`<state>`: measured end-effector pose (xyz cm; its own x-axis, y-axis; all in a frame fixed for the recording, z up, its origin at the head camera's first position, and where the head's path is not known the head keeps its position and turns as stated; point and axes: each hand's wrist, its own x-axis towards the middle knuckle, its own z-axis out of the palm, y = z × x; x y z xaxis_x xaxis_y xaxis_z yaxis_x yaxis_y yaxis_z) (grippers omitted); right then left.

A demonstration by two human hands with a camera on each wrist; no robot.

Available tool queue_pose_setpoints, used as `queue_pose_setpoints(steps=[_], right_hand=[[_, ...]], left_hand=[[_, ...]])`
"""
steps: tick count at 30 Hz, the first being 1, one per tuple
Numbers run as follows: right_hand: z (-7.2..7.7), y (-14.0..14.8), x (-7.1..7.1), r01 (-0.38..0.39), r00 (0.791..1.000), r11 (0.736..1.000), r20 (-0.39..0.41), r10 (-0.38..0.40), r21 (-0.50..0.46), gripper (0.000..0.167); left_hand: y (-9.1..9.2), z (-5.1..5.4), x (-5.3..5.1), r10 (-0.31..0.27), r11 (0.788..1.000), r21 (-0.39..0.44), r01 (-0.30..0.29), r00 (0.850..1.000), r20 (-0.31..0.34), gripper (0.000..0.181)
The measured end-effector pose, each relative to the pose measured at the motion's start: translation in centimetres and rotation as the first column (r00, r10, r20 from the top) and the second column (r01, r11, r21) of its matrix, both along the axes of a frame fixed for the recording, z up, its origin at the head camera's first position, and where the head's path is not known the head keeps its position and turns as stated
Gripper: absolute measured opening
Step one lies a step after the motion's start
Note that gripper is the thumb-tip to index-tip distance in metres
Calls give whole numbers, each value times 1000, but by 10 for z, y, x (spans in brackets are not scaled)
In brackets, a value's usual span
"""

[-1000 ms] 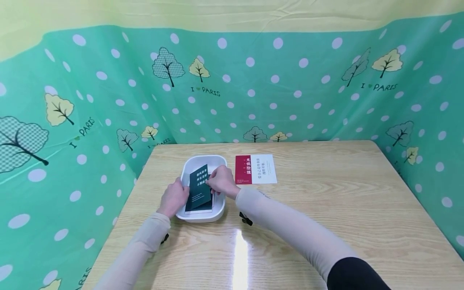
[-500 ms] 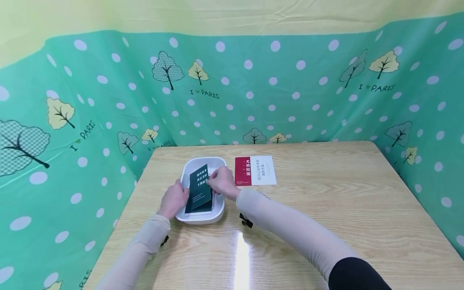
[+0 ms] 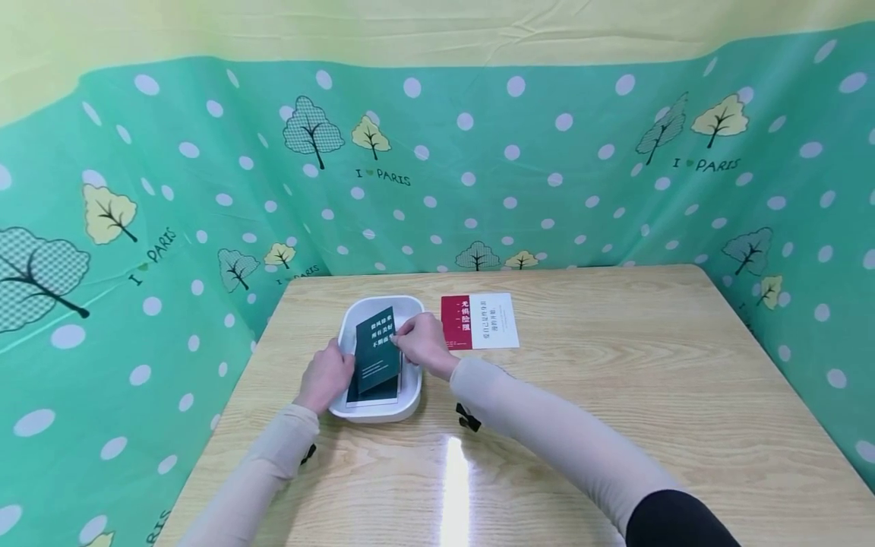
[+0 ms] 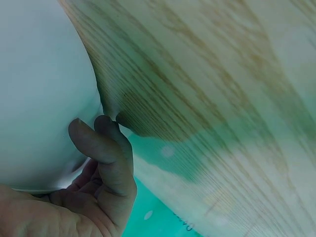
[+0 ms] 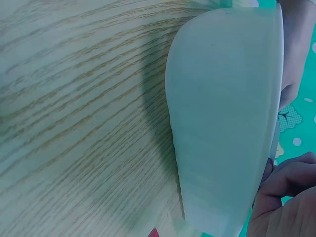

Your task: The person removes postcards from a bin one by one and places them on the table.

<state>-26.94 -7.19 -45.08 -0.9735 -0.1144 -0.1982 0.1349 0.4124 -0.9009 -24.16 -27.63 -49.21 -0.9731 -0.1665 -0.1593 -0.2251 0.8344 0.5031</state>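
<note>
At the left of the table in the head view is a white basin [image 3: 376, 415]; its outer wall fills much of the right wrist view [image 5: 222, 108]. My left hand [image 3: 326, 377] grips its left rim, fingers curled round it in the left wrist view [image 4: 106, 182]. The right hand [image 3: 425, 343] pinches the right edge of a dark green card [image 3: 376, 365] with white lettering, held tilted over the basin. Beneath it, another dark card with a white border [image 3: 381, 395] lies in the basin. In the right wrist view, the right hand [image 5: 291, 195] is beside the rim, its fingertips partly hidden.
A red and white card [image 3: 495, 321] lies flat on the wooden table [image 3: 601, 365], just right of the basin. Behind and at the sides hangs a green and yellow cloth [image 3: 506, 213] with dots and trees.
The dark green card and the right hand have shifted slightly up and right relative to the basin. My left hand keeps its grip on the rim.
</note>
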Motion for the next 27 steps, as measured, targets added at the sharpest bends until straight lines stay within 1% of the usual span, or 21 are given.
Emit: queue_pose_setpoints(steps=[6,10,14,20,27], right_hand=[[5,8,1,10,1000,1000,-17,-10,-18,7],[6,12,3,22,1000,1000,-16,-22,-13,6],[4,15,5,25,1000,1000,-6,-26,-17,4],[2,21,6,19,1000,999,-21,-20,-32,4],[4,28,6,19,999,999,-48,-21,-49,5]], left_hand=[[0,2,-1,3,1000,3,-3,1000,-4,54],[0,1,-1,13,999,29,-14,1000,25,55],[-2,-2,0,16,1000,25,-17,999,46,56],[-3,-5,1,12,1000,7,-12,1000,26,56],[-1,-1,0,7,1000,10,-8,1000,14,56]])
